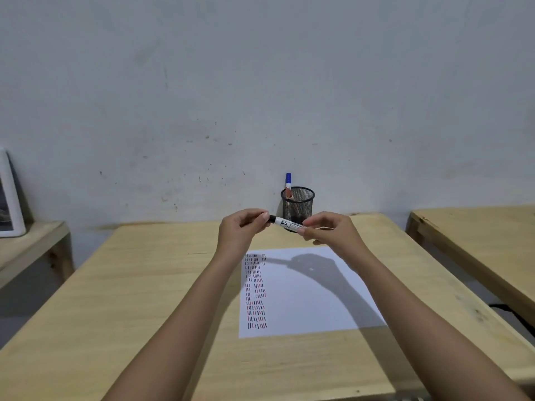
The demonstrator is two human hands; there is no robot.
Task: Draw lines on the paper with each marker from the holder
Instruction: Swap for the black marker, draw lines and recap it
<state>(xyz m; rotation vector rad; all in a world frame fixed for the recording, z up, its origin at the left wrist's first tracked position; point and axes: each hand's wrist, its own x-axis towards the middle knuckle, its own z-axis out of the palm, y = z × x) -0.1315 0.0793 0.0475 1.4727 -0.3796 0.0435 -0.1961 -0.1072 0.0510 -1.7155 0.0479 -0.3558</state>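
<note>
I hold a black-capped white marker (pixel 285 223) level in the air above the far end of the table. My left hand (pixel 243 227) pinches its black cap end and my right hand (pixel 327 230) grips the barrel. Behind it a black mesh holder (pixel 302 202) stands by the wall, with a blue-capped marker (pixel 288 180) sticking up and a red one (pixel 289 193) leaning inside. Below my hands a white paper (pixel 307 299) lies on the table, with rows of short black and red lines down its left side.
The wooden table (pixel 144 285) runs back to a grey wall. Another wooden table (pixel 477 230) stands to the right across a gap. A low bench (pixel 29 247) at the left carries a white-framed picture (pixel 8 198).
</note>
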